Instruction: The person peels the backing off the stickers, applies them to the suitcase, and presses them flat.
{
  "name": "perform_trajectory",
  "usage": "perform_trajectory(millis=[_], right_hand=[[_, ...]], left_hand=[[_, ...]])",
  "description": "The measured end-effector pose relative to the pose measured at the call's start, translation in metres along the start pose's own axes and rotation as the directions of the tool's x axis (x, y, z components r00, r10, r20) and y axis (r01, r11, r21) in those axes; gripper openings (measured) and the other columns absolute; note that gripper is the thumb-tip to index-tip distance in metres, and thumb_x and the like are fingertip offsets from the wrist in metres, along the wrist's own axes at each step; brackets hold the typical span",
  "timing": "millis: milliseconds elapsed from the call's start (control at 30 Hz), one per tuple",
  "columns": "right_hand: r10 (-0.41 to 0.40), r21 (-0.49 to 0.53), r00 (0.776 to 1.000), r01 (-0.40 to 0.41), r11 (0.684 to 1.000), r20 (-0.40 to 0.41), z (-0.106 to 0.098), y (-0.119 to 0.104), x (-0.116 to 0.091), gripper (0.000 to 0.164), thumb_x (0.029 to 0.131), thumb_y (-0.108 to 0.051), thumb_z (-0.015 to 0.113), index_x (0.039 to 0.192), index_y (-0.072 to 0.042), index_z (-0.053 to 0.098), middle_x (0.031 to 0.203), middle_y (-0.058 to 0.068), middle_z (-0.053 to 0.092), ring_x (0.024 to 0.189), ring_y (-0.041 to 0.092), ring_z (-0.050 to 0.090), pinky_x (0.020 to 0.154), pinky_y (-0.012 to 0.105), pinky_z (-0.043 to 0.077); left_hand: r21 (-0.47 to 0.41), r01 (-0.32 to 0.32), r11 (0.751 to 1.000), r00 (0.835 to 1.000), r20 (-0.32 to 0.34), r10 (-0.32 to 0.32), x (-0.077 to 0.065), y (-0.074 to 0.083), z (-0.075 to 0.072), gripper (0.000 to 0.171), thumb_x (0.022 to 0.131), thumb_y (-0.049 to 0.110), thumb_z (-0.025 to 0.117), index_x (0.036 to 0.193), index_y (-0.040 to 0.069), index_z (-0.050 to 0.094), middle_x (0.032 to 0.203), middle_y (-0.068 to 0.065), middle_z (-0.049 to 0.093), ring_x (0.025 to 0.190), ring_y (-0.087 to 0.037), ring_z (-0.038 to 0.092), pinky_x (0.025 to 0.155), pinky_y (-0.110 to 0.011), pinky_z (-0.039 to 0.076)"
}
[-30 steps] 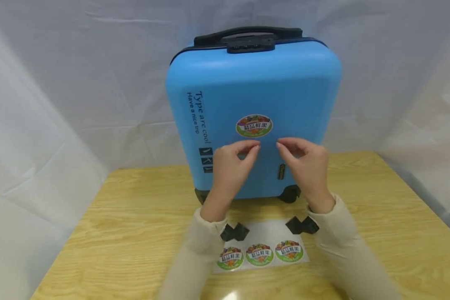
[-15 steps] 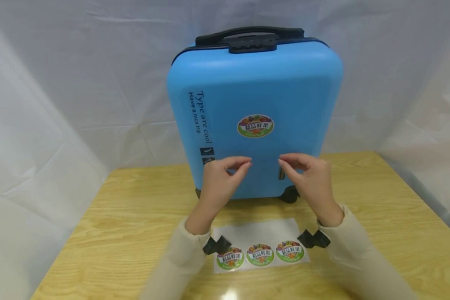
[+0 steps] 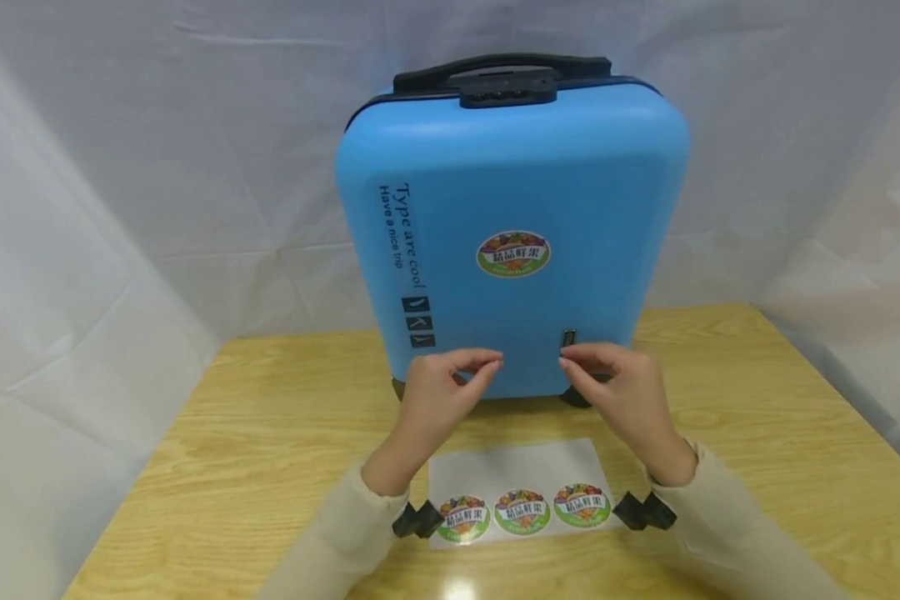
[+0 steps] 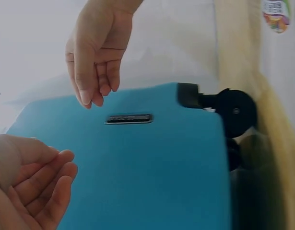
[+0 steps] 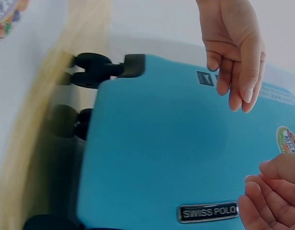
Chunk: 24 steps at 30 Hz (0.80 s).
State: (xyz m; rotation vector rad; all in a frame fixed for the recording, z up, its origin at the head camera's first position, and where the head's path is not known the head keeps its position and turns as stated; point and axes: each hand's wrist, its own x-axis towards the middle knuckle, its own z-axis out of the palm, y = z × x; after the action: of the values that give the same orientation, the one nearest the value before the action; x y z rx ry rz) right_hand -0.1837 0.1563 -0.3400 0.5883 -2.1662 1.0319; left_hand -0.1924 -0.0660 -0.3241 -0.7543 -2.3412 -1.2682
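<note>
A blue hard-shell suitcase point(image 3: 585, 217) stands upright with an oval fruit sticker point(image 3: 513, 254) on the middle of its front. In front of its lower part, my left hand point(image 3: 438, 392) is on the left, thumb and forefinger tips close together. My right hand point(image 3: 633, 396) mirrors it near the small dark brand plate point(image 5: 207, 212). Both wrist views show nothing between the loosely bent fingers, and the hands are apart from each other. Below them a white backing sheet point(image 3: 510, 462) lies on the table, bearing three round stickers point(image 3: 522, 512) along its near edge.
The wooden table point(image 3: 270, 433) has white cloth point(image 3: 232, 167) hanging behind it and at both sides. The suitcase has black wheels point(image 4: 236, 112) below and a black handle point(image 3: 502, 63) on top. Black lettering point(image 3: 401, 237) runs down its left side.
Both hands have moved down and back from just below the oval sticker to the suitcase's lower part, a little further apart. The sticker has stayed on the suitcase.
</note>
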Motion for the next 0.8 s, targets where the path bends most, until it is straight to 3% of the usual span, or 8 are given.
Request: perform_trajectory(millis=[267,433,633,800], right_hand=[[-0.016,-0.032,0.998,0.018,0.999,0.061,0.001,0.010,-0.018,0.014,0.075,0.002,0.075,0.088,0.000,0.072,0.079,0.006,0.071,0.065,0.011,0.065,0.059,0.015,0.051],[0.052,-0.013,0.994,-0.051,0.999,0.100,-0.004,0.019,-0.032,0.015,0.076,0.002,0.075,0.090,-0.002,0.072,0.080,0.004,0.070,0.067,0.010,0.064,0.061,0.020,0.054],[0.134,-0.060,0.976,-0.126,0.990,0.169,-0.009,0.028,-0.049,0.014,0.077,0.000,0.074,0.090,-0.006,0.073,0.079,0.000,0.070,0.069,0.009,0.065,0.062,0.025,0.054],[0.177,-0.064,0.958,-0.167,0.984,0.227,-0.012,0.030,-0.063,0.013,0.077,-0.001,0.075,0.089,-0.004,0.072,0.080,0.000,0.071,0.069,0.008,0.065,0.062,0.023,0.054]], left_hand=[[-0.005,-0.013,1.000,0.999,0.033,0.013,-0.010,-0.011,0.009,0.015,0.088,0.014,0.066,0.098,0.005,0.074,0.086,-0.002,0.073,0.060,-0.011,0.062,0.050,-0.019,0.048],[-0.025,-0.005,1.000,0.997,0.083,0.007,-0.016,-0.015,0.013,0.015,0.088,0.012,0.066,0.099,0.005,0.074,0.088,-0.002,0.073,0.064,-0.009,0.065,0.054,-0.018,0.051],[-0.022,0.010,1.000,0.992,0.124,-0.007,-0.022,-0.018,0.019,0.013,0.088,0.012,0.066,0.098,0.007,0.074,0.091,-0.001,0.073,0.067,-0.006,0.066,0.059,-0.017,0.052],[-0.018,0.029,0.999,0.989,0.143,-0.026,-0.026,-0.019,0.023,0.012,0.088,0.014,0.067,0.097,0.011,0.075,0.087,0.000,0.073,0.058,-0.005,0.061,0.053,-0.018,0.050]])
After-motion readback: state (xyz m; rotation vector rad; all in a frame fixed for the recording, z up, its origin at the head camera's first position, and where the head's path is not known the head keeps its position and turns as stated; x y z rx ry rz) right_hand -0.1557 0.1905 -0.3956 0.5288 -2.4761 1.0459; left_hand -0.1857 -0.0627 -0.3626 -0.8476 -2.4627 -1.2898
